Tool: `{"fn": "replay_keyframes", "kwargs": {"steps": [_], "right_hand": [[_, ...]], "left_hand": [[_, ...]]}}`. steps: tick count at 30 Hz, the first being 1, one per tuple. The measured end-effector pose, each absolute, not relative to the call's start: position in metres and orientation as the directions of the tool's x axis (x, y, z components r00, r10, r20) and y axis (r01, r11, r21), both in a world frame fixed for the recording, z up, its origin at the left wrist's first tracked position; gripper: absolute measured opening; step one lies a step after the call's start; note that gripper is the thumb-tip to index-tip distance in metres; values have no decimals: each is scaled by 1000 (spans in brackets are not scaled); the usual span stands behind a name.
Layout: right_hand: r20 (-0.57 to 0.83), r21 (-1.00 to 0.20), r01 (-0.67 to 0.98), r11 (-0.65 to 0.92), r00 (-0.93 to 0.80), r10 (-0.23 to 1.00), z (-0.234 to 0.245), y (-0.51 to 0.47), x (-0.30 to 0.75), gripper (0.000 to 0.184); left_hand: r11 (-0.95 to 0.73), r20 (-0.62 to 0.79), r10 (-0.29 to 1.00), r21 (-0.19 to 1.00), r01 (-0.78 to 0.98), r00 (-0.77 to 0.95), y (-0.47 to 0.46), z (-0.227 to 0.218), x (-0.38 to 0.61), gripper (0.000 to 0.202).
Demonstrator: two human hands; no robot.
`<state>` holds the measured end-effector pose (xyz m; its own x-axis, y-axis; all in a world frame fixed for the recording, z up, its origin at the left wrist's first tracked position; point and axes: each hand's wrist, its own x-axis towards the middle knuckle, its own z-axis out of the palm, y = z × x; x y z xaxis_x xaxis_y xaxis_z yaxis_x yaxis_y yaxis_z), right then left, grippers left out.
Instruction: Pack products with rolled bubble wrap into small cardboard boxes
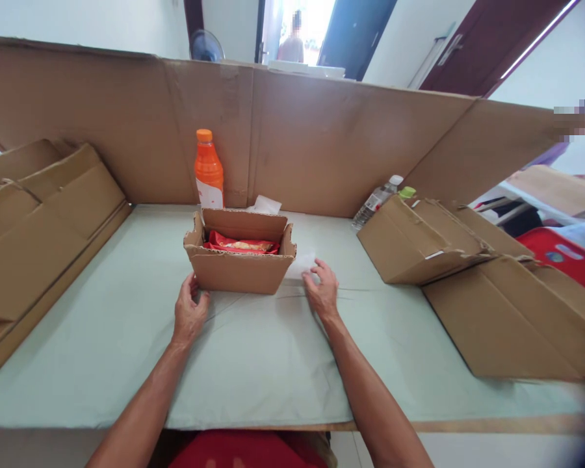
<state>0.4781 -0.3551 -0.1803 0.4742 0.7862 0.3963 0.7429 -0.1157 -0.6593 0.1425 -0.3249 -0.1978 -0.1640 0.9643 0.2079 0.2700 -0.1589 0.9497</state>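
Observation:
A small open cardboard box [236,273] stands upright on the pale green tablecloth, with red food packets [244,245] lying inside it. My left hand [191,311] is beside the box's lower left corner, thumb and fingers apart and loosely curved. Whether its fingertips touch the cardboard I cannot tell. To the right of the box, my right hand [323,289] has its fingertips on a thin, whitish, see-through sheet [299,265], which seems pinched by thumb and fingers. Part of that sheet is hidden behind the box.
Behind the box stand an orange drink bottle [208,170] and a crumpled white tissue [267,205]. A clear water bottle [377,203] leans near a green-capped one [407,193]. Cardboard boxes flank both sides [53,227]. A tall cardboard screen [331,143] closes the back; people are beyond it.

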Motion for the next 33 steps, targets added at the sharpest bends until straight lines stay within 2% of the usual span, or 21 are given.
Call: {"fn": "replay_keyframes", "kwargs": {"steps": [3, 6, 10, 12, 15, 18, 20, 21, 25, 27, 29, 33], "right_hand": [[466, -679, 734, -2, 434, 771, -167, -376, 482, 16], [480, -705, 695, 141, 321, 816, -160, -412, 480, 11], [330, -715, 677, 178, 102, 939, -165, -456, 467, 11], [285, -691, 704, 163, 58, 957, -170, -467, 461, 14], [304, -618, 772, 148, 61, 951, -175, -468, 454, 36], [275, -528, 831, 175, -28, 961, -178, -457, 441, 60], [255, -465, 867, 178, -61, 965, -179, -448, 429, 68], [260, -439, 884, 164, -49, 964, -180, -443, 423, 65], [314, -404, 911, 86, 50, 948, -180, -432, 416, 31], [329, -409, 909, 81, 64, 942, -178, -434, 423, 30], [343, -413, 905, 98, 55, 938, -175, -443, 432, 30], [327, -448, 874, 188, -35, 944, -169, -471, 437, 32]], "left_hand": [[-151, 202, 964, 952, 267, -175, -326, -197, 142, 61], [-142, 192, 966, 954, 263, -176, -327, -196, 141, 62], [-138, 189, 965, 956, 259, -181, -328, -194, 141, 60], [-142, 192, 964, 956, 258, -182, -329, -194, 141, 59], [-144, 195, 963, 955, 258, -185, -330, -195, 141, 58], [-148, 200, 961, 955, 258, -190, -331, -196, 141, 58], [-152, 205, 960, 953, 261, -191, -331, -196, 141, 55], [-153, 208, 959, 952, 265, -191, -331, -196, 140, 54], [-154, 216, 958, 941, 301, -187, -330, -196, 137, 47], [-148, 216, 957, 937, 316, -192, -331, -195, 136, 45], [-145, 220, 952, 936, 322, -211, -336, -191, 136, 51], [-201, 329, 905, 888, 413, -268, -361, -175, 138, 66]]}}
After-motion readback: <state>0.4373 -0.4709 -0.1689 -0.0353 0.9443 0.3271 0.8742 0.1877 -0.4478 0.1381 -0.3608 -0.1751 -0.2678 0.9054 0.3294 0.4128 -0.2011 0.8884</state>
